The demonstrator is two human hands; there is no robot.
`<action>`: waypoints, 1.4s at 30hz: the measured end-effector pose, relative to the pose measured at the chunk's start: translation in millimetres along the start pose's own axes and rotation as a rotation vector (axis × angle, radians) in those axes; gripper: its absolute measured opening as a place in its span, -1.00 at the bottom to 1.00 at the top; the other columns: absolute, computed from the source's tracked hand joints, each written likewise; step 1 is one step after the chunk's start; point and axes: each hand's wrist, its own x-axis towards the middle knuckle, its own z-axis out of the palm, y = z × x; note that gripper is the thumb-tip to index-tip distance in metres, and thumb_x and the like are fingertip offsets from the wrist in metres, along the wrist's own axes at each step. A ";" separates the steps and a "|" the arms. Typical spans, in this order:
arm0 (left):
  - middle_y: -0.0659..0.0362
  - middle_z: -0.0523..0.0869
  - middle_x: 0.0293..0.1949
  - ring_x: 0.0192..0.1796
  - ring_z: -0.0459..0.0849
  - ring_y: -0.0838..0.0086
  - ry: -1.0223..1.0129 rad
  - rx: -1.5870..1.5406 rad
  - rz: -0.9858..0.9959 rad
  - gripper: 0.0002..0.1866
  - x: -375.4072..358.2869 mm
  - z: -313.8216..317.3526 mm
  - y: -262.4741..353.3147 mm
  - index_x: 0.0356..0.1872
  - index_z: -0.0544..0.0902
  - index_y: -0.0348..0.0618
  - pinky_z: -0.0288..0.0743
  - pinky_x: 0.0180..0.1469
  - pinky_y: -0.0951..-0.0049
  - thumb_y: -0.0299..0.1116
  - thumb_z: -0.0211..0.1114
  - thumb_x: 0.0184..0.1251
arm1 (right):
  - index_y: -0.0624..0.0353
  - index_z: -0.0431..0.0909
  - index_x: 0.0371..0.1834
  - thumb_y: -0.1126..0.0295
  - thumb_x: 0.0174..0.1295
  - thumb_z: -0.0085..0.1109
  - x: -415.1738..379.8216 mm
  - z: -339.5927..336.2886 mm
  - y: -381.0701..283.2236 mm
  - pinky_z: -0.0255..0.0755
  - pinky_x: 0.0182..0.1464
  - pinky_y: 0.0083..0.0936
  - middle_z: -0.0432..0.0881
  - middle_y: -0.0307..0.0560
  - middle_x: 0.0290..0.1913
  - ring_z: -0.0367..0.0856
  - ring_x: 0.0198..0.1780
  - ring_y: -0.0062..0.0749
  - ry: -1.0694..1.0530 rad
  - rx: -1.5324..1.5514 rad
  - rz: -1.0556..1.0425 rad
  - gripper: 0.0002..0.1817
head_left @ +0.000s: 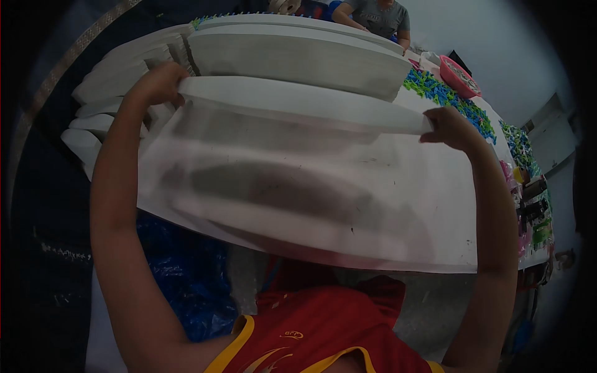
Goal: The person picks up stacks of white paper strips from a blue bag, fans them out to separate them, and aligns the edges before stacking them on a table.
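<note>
My left hand (pixel 160 85) is closed on the left end of a long, thin white sheet (pixel 298 102), probably paper. The sheet's right end is pinched by the thumb and fingers of my right hand (pixel 453 128). Held between the two, it stretches across the white table (pixel 435 211), and its lower part is blurred or hard to tell from the tabletop. Just behind it lies a thick stack of white sheets (pixel 286 64). Beside my left hand are several bent or folded bundles of similar white sheets (pixel 118 81).
Small green and blue pieces (pixel 443 90) are scattered at the right back, beside a pink basin (pixel 459 76). Dark bottle-like items (pixel 533 199) crowd the right edge. Across the table is another person (pixel 379 22). Blue plastic (pixel 186 273) lies below the front left edge.
</note>
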 end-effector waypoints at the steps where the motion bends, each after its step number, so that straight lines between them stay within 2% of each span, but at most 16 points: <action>1: 0.01 0.89 -0.12 -0.03 0.86 0.16 -0.002 -0.003 0.003 -0.52 12.7 -2.4 -7.3 -0.10 0.88 -0.18 0.70 0.13 0.16 -0.51 0.75 -0.19 | 0.26 0.80 0.11 0.36 0.00 0.73 18.3 -3.8 -3.2 0.69 0.07 -0.32 0.89 0.07 -0.11 0.85 -0.19 -0.17 -0.002 -0.002 0.004 -0.45; 4: 0.01 0.89 -0.10 -0.02 0.87 0.18 0.052 0.012 0.030 -0.48 42.0 -6.2 -20.0 -0.06 0.87 -0.19 0.72 0.12 0.18 -0.59 0.75 -0.20 | 0.27 0.80 0.11 0.39 0.02 0.71 65.3 -4.8 -8.7 0.68 0.08 -0.31 0.88 0.09 -0.13 0.85 -0.19 -0.17 0.005 -0.046 -0.037 -0.46; 6: 0.01 0.90 -0.11 -0.03 0.87 0.21 0.050 -0.078 -0.130 -0.47 60.8 1.3 -28.3 -0.02 0.86 -0.20 0.73 0.12 0.21 -0.64 0.73 -0.16 | 0.28 0.78 0.09 0.40 0.04 0.69 87.0 0.5 -7.2 0.65 0.04 -0.36 0.87 0.07 -0.16 0.84 -0.15 -0.21 -0.002 0.016 -0.068 -0.50; 9: 0.01 0.89 -0.13 -0.05 0.86 0.23 0.011 -0.085 0.014 -0.52 84.0 20.2 -51.1 -0.02 0.83 -0.25 0.72 0.06 0.22 -0.66 0.70 -0.08 | 0.28 0.76 0.12 0.40 0.04 0.68 108.9 13.9 -0.1 0.65 0.06 -0.37 0.87 0.06 -0.12 0.84 -0.12 -0.22 0.021 0.037 -0.061 -0.47; 13: 0.01 0.87 -0.14 -0.09 0.85 0.23 -0.081 -0.111 0.006 -0.55 105.2 39.0 -70.9 -0.05 0.80 -0.31 0.70 0.00 0.21 -0.61 0.70 -0.05 | 0.29 0.74 0.17 0.40 0.05 0.66 128.0 32.2 13.4 0.64 0.07 -0.35 0.87 0.05 -0.10 0.83 -0.10 -0.20 -0.040 0.024 -0.029 -0.44; 16: 0.00 0.85 -0.15 -0.12 0.84 0.28 -0.026 -0.022 -0.028 -0.56 104.4 46.0 -66.7 -0.09 0.78 -0.35 0.67 -0.09 0.24 -0.55 0.72 -0.06 | 0.31 0.75 0.14 0.42 0.05 0.63 130.5 43.8 15.9 0.68 0.02 -0.32 0.86 0.07 -0.12 0.82 -0.16 -0.19 -0.046 0.075 -0.037 -0.47; 18: 0.01 0.85 -0.10 -0.11 0.84 0.27 -0.079 -0.048 -0.011 -0.47 110.4 52.4 -72.3 0.03 0.77 -0.32 0.72 -0.14 0.22 -0.51 0.73 -0.05 | 0.35 0.69 0.22 0.45 0.11 0.58 126.1 43.3 4.7 0.68 -0.10 -0.42 0.84 0.03 -0.12 0.80 -0.19 -0.31 -0.151 0.196 0.121 -0.44; 19: 0.01 0.85 -0.10 -0.11 0.84 0.27 -0.082 -0.048 -0.010 -0.47 112.4 55.4 -75.2 0.03 0.77 -0.32 0.72 -0.14 0.22 -0.51 0.73 -0.05 | 0.35 0.69 0.22 0.45 0.11 0.58 128.0 45.1 7.3 0.68 -0.10 -0.42 0.84 0.03 -0.12 0.80 -0.19 -0.31 -0.154 0.197 0.123 -0.44; 21: 0.02 0.85 -0.04 -0.08 0.84 0.23 -0.167 -0.121 -0.131 -0.37 105.8 53.1 -61.5 0.23 0.72 -0.24 0.77 -0.19 0.18 -0.52 0.69 0.03 | 0.36 0.67 0.23 0.45 0.12 0.57 131.4 47.6 13.0 0.68 -0.17 -0.46 0.83 0.01 -0.10 0.77 -0.23 -0.37 -0.190 0.258 0.095 -0.43; 25: 0.03 0.84 0.02 -0.07 0.85 0.18 -0.168 -0.189 -0.152 -0.26 112.8 62.1 -68.0 0.39 0.64 -0.14 0.81 -0.18 0.12 -0.54 0.65 0.08 | 0.37 0.68 0.22 0.44 0.11 0.57 137.8 48.6 13.7 0.69 -0.19 -0.46 0.82 0.00 -0.09 0.77 -0.22 -0.36 -0.228 0.211 0.106 -0.44; 27: -0.06 0.80 0.22 0.05 0.85 0.10 -0.193 -0.196 -0.173 -0.17 115.8 62.8 -66.8 0.47 0.58 -0.20 0.84 -0.11 0.09 -0.66 0.61 0.05 | 0.36 0.69 0.20 0.44 0.11 0.57 139.0 49.2 11.5 0.70 -0.20 -0.45 0.81 0.00 -0.12 0.78 -0.22 -0.36 -0.228 0.226 0.101 -0.45; 31: -0.05 0.81 0.19 0.04 0.85 0.11 -0.218 -0.208 -0.209 -0.19 114.7 60.1 -61.4 0.45 0.60 -0.18 0.85 -0.10 0.10 -0.65 0.62 0.06 | 0.34 0.69 0.18 0.44 0.11 0.56 140.6 49.6 10.3 0.73 -0.22 -0.44 0.82 0.00 -0.12 0.80 -0.24 -0.35 -0.247 0.211 0.121 -0.47; 33: 0.02 0.86 0.02 -0.17 0.87 0.25 -0.190 -0.171 -0.176 -0.21 116.5 64.3 -68.2 0.42 0.62 -0.09 0.82 -0.26 0.21 -0.62 0.63 0.06 | 0.28 0.75 0.09 0.38 0.11 0.58 142.4 52.5 11.8 0.75 -0.30 -0.42 0.81 -0.08 -0.27 0.80 -0.31 -0.41 -0.207 0.206 0.088 -0.54; 37: 0.02 0.87 0.00 -0.17 0.87 0.23 -0.173 -0.119 -0.154 -0.23 121.6 67.2 -67.8 0.40 0.64 -0.13 0.82 -0.24 0.19 -0.64 0.63 0.04 | 0.28 0.75 0.10 0.37 0.11 0.57 142.0 51.7 7.0 0.75 -0.31 -0.44 0.80 -0.08 -0.30 0.80 -0.31 -0.41 -0.198 0.211 0.106 -0.53; 39: -0.06 0.82 0.18 0.10 0.84 0.10 -0.205 -0.127 -0.214 -0.13 114.2 59.1 -54.4 0.44 0.62 -0.19 0.83 0.00 0.11 -0.66 0.67 -0.05 | 0.28 0.75 0.11 0.39 0.10 0.57 145.5 51.4 7.2 0.76 -0.30 -0.45 0.80 -0.06 -0.29 0.80 -0.33 -0.41 -0.252 0.194 0.047 -0.52; 42: -0.01 0.87 0.03 -0.06 0.88 0.21 -0.182 -0.065 -0.096 -0.24 122.9 67.5 -70.8 0.35 0.67 -0.23 0.80 -0.14 0.22 -0.63 0.65 -0.03 | 0.31 0.72 0.14 0.45 0.14 0.53 144.0 50.7 3.4 0.73 -0.31 -0.47 0.80 -0.06 -0.31 0.81 -0.36 -0.41 -0.249 0.144 0.034 -0.53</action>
